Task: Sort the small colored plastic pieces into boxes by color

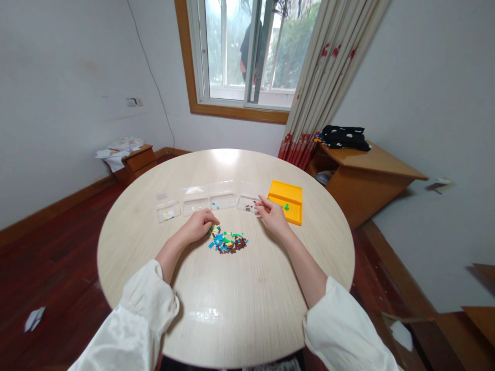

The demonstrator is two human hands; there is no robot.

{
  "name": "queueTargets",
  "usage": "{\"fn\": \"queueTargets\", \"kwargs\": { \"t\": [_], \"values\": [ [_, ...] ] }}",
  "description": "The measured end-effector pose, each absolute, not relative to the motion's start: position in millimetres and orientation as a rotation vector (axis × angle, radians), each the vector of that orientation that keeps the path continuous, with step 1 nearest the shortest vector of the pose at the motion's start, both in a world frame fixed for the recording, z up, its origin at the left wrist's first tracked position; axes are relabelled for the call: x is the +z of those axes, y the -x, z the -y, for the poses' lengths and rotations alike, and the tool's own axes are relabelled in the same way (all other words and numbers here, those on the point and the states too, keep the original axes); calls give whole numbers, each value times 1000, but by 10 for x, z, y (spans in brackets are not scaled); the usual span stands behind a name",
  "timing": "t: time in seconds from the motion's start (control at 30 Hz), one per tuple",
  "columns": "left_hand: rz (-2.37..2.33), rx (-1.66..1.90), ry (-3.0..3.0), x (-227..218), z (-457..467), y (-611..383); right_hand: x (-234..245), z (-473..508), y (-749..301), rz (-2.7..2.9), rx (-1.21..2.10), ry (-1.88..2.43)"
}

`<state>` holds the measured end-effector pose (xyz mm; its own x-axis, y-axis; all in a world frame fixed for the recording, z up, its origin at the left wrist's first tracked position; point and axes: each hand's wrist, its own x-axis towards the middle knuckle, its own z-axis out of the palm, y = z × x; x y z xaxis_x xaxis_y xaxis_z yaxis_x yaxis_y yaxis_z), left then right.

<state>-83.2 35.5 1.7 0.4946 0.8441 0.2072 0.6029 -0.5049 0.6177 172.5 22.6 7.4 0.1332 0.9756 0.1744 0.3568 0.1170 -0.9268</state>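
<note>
A heap of small toy building bricks in blue, brown, green, yellow and cream lies on the round table. My left hand rests at the heap's upper left edge, its fingers curled down on the pieces. Whatever is between those fingertips is hidden. Over a clear plastic box with a few dark brown pieces in it hovers my right hand. Its fingers point left and look spread, and no piece shows in them. Just beside it stands an open yellow case holding a few green pieces.
More clear boxes with raised lids line up left of my right hand: one with blue pieces, a neighbouring one, and a small one with yellow pieces. Behind the pale table are a window, a curtain and a wooden cabinet.
</note>
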Motion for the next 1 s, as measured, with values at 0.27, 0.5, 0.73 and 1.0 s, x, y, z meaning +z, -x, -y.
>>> {"fn": "queueTargets", "kwargs": {
  "t": [0.27,0.5,0.73,1.0],
  "values": [
    [-1291,663,-2312,38,-339,838,36,-238,-1730,1425,773,1395],
    [-1446,722,-2304,18,-365,870,-10,-261,-1738,1411,779,1370],
    [-1480,689,-2321,24,-374,869,-33,-264,-1739,1427,774,1342],
    [-1464,770,-2259,14,-342,832,6,-240,-1711,1437,785,1371]
  ]
}}
